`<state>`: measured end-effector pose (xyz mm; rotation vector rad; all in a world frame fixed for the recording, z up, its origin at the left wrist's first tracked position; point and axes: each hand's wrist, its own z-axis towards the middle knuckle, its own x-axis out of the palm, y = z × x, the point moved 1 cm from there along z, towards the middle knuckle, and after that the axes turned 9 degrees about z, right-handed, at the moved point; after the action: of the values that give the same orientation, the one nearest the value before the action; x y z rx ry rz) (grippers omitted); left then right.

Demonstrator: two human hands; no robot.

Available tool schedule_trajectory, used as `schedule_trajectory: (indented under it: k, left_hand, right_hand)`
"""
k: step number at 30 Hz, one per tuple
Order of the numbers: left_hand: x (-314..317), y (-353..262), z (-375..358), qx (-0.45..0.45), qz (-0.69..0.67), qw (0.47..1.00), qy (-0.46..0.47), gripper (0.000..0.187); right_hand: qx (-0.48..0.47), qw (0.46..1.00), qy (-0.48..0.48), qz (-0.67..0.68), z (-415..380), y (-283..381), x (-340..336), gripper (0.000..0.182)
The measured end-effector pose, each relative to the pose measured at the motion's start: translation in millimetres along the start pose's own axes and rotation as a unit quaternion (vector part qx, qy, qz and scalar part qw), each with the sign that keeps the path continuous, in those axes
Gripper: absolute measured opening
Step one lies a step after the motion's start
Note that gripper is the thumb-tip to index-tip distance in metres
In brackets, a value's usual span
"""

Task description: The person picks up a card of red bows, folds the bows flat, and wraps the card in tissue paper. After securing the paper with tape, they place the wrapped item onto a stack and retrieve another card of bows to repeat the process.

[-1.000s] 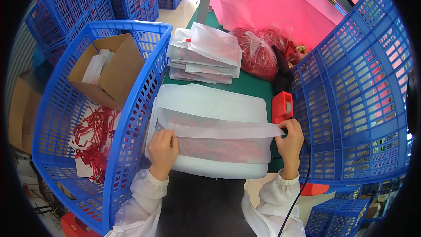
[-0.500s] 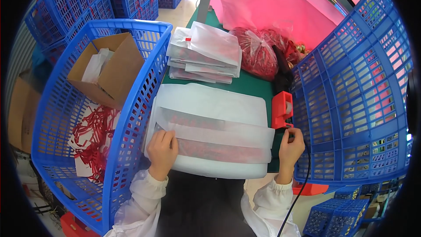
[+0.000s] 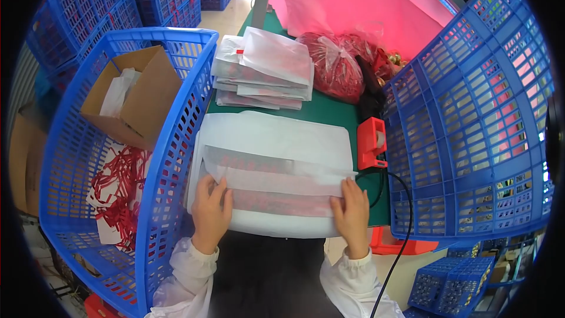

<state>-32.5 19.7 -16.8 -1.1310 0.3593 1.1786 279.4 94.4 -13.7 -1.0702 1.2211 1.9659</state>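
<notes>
A long folded packet of thin translucent white paper [image 3: 271, 181], with something reddish showing through, lies across a white padded pile [image 3: 282, 129] in front of me. At the packet's left end, my left hand [image 3: 210, 215] grips the edge, fingers bent and thumb on the near side. My right hand [image 3: 352, 215] holds the opposite end the same way. The fingertips partly hide both ends. Just beyond my right hand stands a red tape dispenser [image 3: 371, 143] with a roll of clear tape.
Folded paper packets [image 3: 265, 70] are stacked at the back beside plastic bags of red items [image 3: 334, 68]. A blue basket [image 3: 152, 218] on the left holds a cardboard box [image 3: 150, 97] and red ribbons [image 3: 120, 191]. Another blue basket [image 3: 435, 141] leans at right, near a black cable [image 3: 410, 200].
My right hand has moved left from beside the tape dispenser onto the packet's right end. My left hand has shifted slightly down at the left end. The whole view has shifted a little.
</notes>
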Motion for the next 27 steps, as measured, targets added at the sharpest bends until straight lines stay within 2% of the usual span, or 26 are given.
schedule_trajectory:
  k: [1,4,7,8,11,15,18,21,24,27]
  left_hand:
    - [1,1,0,0.004,-0.001,1.0,-0.001,0.025]
    - [3,2,-2,0.016,0.001,1.0,-0.003,0.026]
    - [1,2,-1,0.027,-0.006,1.0,-0.004,0.028]
    - [1,2,-3,0.023,-0.015,1.0,-0.006,0.028]
    - [2,3,-4,0.02,-0.025,0.999,-0.007,0.029]
    - [1,4,-4,0.019,-0.028,0.999,-0.002,0.029]
    - [3,6,-4,0.018,-0.031,0.999,0.009,0.029]
    - [2,5,-4,0.03,-0.02,0.999,0.006,0.03]
    - [4,6,-5,0.034,-0.018,0.999,0.0,0.031]
    - [3,3,-4,0.023,-0.017,1.0,0.003,0.03]
  right_hand:
    - [0.004,1.0,-0.013,0.001,1,-9,-7,0.054]
    - [0.16,0.949,-0.191,0.193,16,-13,-31,0.051]
    - [0.202,0.909,-0.261,0.253,35,-34,-40,0.047]
    - [0.217,0.895,-0.25,0.3,39,-47,-36,0.046]
    - [0.351,0.82,-0.158,0.423,58,-58,-44,0.046]
    - [0.383,0.782,-0.135,0.472,62,-66,-52,0.028]
    - [0.356,0.792,-0.168,0.468,64,-68,-50,0.018]
    - [0.268,0.843,-0.242,0.398,64,-78,-43,0.019]
    - [0.287,0.836,-0.261,0.388,60,-72,-40,0.019]
    - [0.298,0.787,-0.3,0.449,51,-69,-38,0.019]
